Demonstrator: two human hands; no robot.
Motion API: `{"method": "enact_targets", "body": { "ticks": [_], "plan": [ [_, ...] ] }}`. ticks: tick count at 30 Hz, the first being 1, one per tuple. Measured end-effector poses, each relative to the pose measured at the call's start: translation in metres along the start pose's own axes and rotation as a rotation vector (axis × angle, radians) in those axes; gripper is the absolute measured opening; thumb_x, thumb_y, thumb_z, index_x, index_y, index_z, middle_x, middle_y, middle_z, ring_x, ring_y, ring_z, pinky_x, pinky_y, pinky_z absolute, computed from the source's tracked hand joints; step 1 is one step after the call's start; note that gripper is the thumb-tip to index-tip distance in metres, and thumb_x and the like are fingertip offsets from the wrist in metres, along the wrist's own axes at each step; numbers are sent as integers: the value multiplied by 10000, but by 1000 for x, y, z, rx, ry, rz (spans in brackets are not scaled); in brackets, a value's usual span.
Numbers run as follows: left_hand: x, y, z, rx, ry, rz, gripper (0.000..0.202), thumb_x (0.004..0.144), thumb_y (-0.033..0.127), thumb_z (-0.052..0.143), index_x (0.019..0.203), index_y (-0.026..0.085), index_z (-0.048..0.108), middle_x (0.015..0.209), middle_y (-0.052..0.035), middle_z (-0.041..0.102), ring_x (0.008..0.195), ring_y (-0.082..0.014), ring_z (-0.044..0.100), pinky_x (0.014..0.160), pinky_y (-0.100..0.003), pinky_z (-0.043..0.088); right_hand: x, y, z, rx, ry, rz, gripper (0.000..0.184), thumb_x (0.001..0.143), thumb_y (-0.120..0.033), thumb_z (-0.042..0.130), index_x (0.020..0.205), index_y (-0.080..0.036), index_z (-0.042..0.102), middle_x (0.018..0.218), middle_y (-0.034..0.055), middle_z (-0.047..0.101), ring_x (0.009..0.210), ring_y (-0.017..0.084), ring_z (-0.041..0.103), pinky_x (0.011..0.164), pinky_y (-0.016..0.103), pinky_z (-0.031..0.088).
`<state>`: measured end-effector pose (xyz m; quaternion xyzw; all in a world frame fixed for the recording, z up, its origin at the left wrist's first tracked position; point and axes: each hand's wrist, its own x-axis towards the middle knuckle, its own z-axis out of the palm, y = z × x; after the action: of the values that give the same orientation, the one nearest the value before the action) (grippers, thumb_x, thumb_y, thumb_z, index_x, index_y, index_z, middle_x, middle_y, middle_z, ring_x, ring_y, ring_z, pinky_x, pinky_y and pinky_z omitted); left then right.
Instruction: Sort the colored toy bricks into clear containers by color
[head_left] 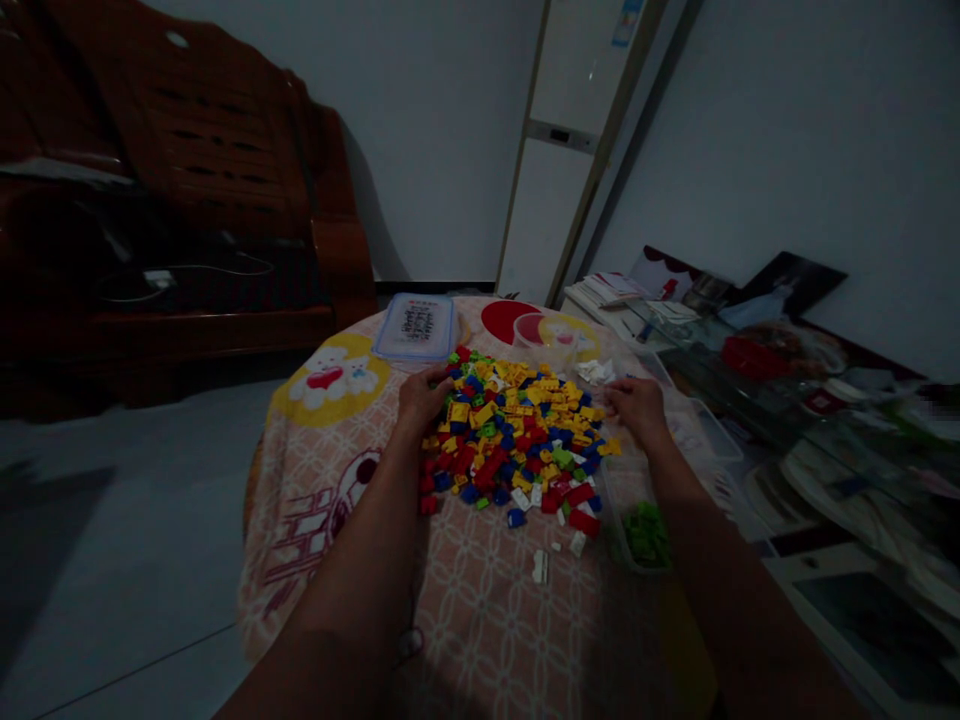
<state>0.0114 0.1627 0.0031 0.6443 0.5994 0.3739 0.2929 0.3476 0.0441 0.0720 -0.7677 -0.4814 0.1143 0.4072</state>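
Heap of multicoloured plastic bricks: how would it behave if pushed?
The heap of multicoloured plastic bricks would probably spread, not move as one, since its pieces lie jumbled. Their blocky shapes suggest sliding or tumbling, with little rolling.

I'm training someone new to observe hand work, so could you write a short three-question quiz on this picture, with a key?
1. What colour are the bricks in the nearest clear box?
a) red b) green c) yellow
2. True or false: the left hand and right hand are on opposite sides of the brick pile.
3. What wooden furniture stands beyond the table, on the left of the picture?

Key: 1. b; 2. true; 3. a bench.
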Motion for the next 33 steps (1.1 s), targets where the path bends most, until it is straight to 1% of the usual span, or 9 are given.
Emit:
{"method": "enact_targets", "body": {
  "ticks": [3,5,9,12,15,21,25,28,33],
  "plan": [
    [0,1,0,9,2,5,375,813,298,618,1151,201,747,1171,-45,746,1108,-226,674,1012,-315,472,-13,-10,5,-136,-190,-90,172,750,-228,589,722,-136,732,546,-5,647,464,123,579,502,215,447],
    [0,1,0,11,7,6,375,810,297,620,1148,196,748,1176,-52,743,1113,-231,672,1016,-324,472,-22,-20,8,-207,-318,-174,172,757,-213,592,729,-140,744,579,2,669,533,137,608,555,221,451],
    [0,0,1,-2,13,0,378,802,293,627,1149,208,750,1173,-48,745,1122,-240,669,1005,-329,481,-41,-41,16,-379,-524,-349,172,776,-158,604,805,-156,774,783,43,757,735,164,670,687,233,455],
    [0,-1,1,4,11,2,376,805,301,626,1146,202,751,1172,-50,745,1108,-237,673,994,-320,485,-50,-49,24,-566,-553,-394,193,812,-183,619,921,-178,778,935,71,772,873,185,680,752,242,441],
    [0,0,1,17,3,-1,372,811,298,624,1146,199,749,1170,-52,746,1101,-231,675,990,-316,484,-54,-50,31,-717,-551,-382,208,849,-265,636,999,-187,757,998,90,760,939,201,671,764,250,427],
    [0,0,1,0,3,-3,376,814,292,625,1154,188,745,1176,-61,743,1104,-232,677,979,-309,487,-56,-46,36,-834,-504,-360,232,907,-336,603,1021,-173,721,1038,121,742,981,223,659,745,263,408],
    [-1,2,0,6,-2,-12,373,811,294,627,1151,193,746,1164,-53,748,1094,-233,679,973,-306,489,-55,-44,33,-753,-518,-347,183,887,-317,627,926,-169,728,963,101,748,918,201,668,722,254,410],
    [-1,3,-1,30,-3,-20,376,812,297,629,1151,184,747,1159,-66,749,1094,-242,679,972,-314,489,-53,-44,27,-561,-494,-278,134,842,-286,669,838,-160,713,821,68,742,818,186,682,695,248,438],
    [-1,3,-1,37,-1,-11,372,819,307,625,1154,196,745,1160,-58,749,1088,-239,680,974,-318,486,-43,-38,14,-34,-395,67,99,750,-201,713,747,-169,620,519,-17,638,486,149,620,499,232,482]
  ]
}}
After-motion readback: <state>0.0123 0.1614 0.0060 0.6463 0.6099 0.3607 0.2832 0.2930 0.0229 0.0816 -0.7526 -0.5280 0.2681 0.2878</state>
